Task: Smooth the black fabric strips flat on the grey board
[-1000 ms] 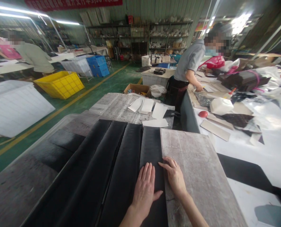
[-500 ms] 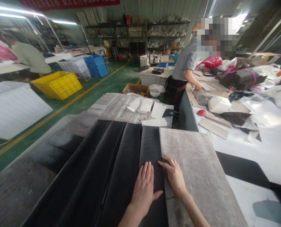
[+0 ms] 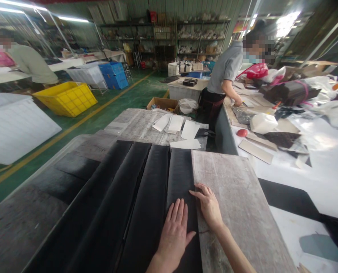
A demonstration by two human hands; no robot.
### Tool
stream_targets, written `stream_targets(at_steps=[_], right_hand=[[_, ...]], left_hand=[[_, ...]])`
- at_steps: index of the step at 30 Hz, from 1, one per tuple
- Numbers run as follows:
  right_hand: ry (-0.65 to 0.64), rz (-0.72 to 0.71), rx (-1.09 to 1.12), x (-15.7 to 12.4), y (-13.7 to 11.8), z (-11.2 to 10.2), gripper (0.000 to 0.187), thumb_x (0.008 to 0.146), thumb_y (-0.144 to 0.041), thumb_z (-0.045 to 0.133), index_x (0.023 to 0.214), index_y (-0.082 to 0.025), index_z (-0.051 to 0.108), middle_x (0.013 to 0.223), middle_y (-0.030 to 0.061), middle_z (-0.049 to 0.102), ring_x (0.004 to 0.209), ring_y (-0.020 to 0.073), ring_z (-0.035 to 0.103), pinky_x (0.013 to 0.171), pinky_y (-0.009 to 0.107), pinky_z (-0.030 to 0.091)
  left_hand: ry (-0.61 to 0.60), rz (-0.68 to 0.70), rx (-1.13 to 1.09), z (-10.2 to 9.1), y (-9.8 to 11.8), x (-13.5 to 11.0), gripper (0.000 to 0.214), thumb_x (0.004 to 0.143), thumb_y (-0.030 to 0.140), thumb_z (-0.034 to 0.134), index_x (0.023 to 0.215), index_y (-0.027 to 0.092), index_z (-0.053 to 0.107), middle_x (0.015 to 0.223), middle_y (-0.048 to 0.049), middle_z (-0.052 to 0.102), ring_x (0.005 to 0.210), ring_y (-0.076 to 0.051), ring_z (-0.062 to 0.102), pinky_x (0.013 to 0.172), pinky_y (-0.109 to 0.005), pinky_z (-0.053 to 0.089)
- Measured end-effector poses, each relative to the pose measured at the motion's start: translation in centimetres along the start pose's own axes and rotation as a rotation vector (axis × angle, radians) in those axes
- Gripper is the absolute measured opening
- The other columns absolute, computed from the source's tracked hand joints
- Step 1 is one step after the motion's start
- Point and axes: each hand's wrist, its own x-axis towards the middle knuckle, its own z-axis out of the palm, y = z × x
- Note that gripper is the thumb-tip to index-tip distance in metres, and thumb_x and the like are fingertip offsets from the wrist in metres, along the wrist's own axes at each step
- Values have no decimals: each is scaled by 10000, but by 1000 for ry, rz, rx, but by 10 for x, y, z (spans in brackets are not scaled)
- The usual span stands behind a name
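Several long black strips (image 3: 157,178), which look like folded sheet material, lie side by side on a worn grey-brown board (image 3: 228,178). Flat on the rightmost black strip (image 3: 180,170) rests my left hand (image 3: 174,229), its fingers stretched out and pointing away from me, thumb apart to the right. My right hand (image 3: 209,204) is at that strip's right edge. Its index finger reaches onto the edge, while the other fingers are bent loosely over the bare board. Neither hand grips anything.
White cards (image 3: 175,124) lie on the board's far part. To the right, a white table (image 3: 288,178) carries cardboard pieces, plastic bags and a red round object (image 3: 242,132). A person (image 3: 228,76) works there. On the left floor stand a yellow crate (image 3: 68,99) and a white bin (image 3: 18,127).
My left hand has slid slightly right and toward me along the strip, still flat. The right hand keeps its place at the edge. The view has shifted a little.
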Motion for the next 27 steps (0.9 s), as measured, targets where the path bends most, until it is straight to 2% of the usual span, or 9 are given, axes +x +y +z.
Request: stream_targets(at_steps=[8,12,15,17,19,27], right_hand=[[3,3,3,-1,-2,-2,461,951,-74,410,1155,-347,720,1327,42,597,1286,228,505,1061,438,468],[-2,6,-9,0,-3,-2,462,953,-83,406,1158,-357,717,1334,39,591,1284,232,510,1051,445,475],[-11,-2,-7,0,-1,-1,466,957,-86,399,1181,-356,706,1343,42,582,1280,237,507,1051,461,475],[-13,-16,-4,0,1,0,480,954,-82,395,1211,-358,691,1345,46,579,1280,242,503,1050,476,476],[-7,-27,-4,0,3,0,495,950,-75,384,1222,-359,686,1342,50,580,1283,246,502,1046,489,480],[1,-28,-10,0,6,1,481,961,-100,376,1184,-368,706,1336,42,594,1291,237,512,1057,483,483]], left_hand=[[18,14,-16,-2,-3,-3,830,924,624,547,1522,88,340,1623,-172,253,1485,-322,283,1196,-481,372],[-2,5,-9,0,-2,2,876,867,633,633,1494,72,389,1608,-190,287,1477,-336,300,1197,-486,367],[-27,-24,-7,1,-3,7,1033,764,690,713,1507,66,359,1612,-210,262,1495,-359,246,1206,-522,338],[-27,-32,-29,3,-4,8,1109,745,760,671,1539,84,296,1634,-200,199,1510,-368,188,1208,-548,321],[-25,-29,-58,5,-5,8,1097,779,797,590,1556,99,258,1646,-188,155,1514,-374,163,1202,-564,324],[-5,-11,-81,7,-9,6,1024,863,804,422,1572,100,199,1650,-196,114,1509,-387,161,1205,-585,303]])
